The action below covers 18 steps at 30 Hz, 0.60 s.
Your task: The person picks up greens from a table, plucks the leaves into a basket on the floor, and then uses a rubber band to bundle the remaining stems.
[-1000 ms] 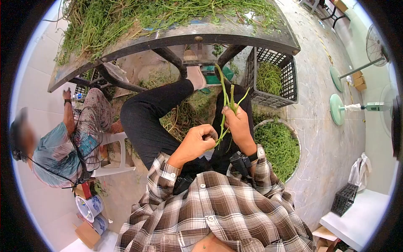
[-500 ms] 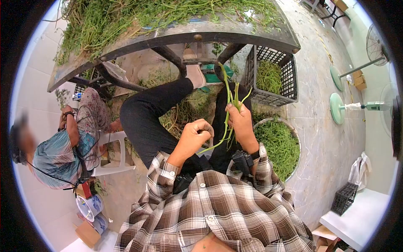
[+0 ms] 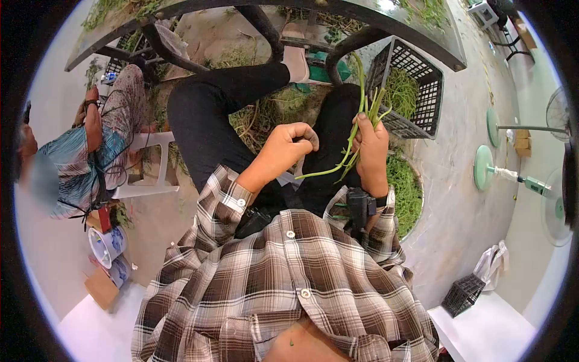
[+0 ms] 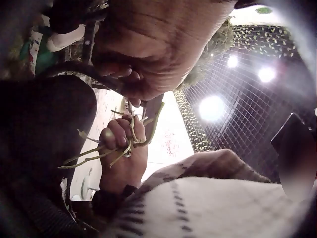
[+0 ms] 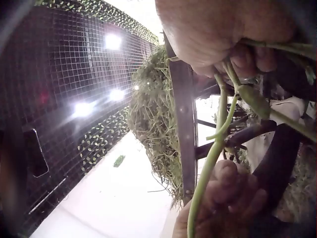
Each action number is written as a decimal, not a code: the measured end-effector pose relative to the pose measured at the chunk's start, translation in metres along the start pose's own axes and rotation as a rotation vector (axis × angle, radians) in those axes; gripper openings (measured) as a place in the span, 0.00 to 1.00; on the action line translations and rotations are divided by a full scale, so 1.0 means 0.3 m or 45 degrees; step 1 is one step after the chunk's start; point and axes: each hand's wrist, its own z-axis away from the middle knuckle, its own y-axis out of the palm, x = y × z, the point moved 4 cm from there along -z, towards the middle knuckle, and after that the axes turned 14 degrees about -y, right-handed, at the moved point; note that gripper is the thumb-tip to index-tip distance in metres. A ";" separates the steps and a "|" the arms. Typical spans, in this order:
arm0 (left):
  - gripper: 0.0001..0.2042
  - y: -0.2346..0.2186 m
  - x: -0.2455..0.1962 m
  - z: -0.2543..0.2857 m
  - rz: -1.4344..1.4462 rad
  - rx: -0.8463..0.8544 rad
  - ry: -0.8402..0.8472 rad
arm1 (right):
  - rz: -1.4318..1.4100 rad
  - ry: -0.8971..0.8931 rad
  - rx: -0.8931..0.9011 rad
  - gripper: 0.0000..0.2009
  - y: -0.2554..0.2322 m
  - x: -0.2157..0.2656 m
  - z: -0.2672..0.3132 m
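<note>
In the head view my right hand point(image 3: 371, 151) grips several long green stems point(image 3: 362, 84), which stick out above and below the fingers. My left hand point(image 3: 278, 155) is to their left, fingers curled, with nothing visible in it; a stem's lower end lies just below and apart from it. The left wrist view has my left hand point(image 4: 148, 49) large at the top, and my right hand point(image 4: 124, 163) around the stems beyond. Stems point(image 5: 208, 163) hang from my right hand point(image 5: 223, 29) in the right wrist view, close to my curled left hand point(image 5: 223, 193).
A table point(image 3: 199, 7) with greens spans the top. Right of my knees are a black crate point(image 3: 429, 99) of stems and a round container point(image 3: 421, 187) of greens. A person point(image 3: 90, 139) sits at left by a white stool point(image 3: 161, 145). Fans point(image 3: 484, 168) stand at right.
My left hand has come away from the stems' lower end. My right hand has shifted right with the stems. The head view has moved, showing less of the tabletop.
</note>
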 end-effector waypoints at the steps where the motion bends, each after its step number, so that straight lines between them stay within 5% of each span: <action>1: 0.04 0.000 -0.001 0.004 0.012 -0.007 0.020 | 0.000 -0.002 -0.001 0.09 -0.002 0.000 0.003; 7: 0.04 -0.036 -0.024 0.010 -0.143 -0.170 0.243 | 0.136 -0.035 -0.086 0.06 -0.042 0.042 0.010; 11: 0.03 -0.080 0.026 -0.015 0.021 -0.193 -0.019 | 0.054 -0.168 -0.132 0.08 -0.158 0.082 0.016; 18: 0.03 -0.087 0.094 -0.064 0.235 -0.175 -0.124 | 0.350 -0.206 -0.543 0.07 -0.538 0.093 0.120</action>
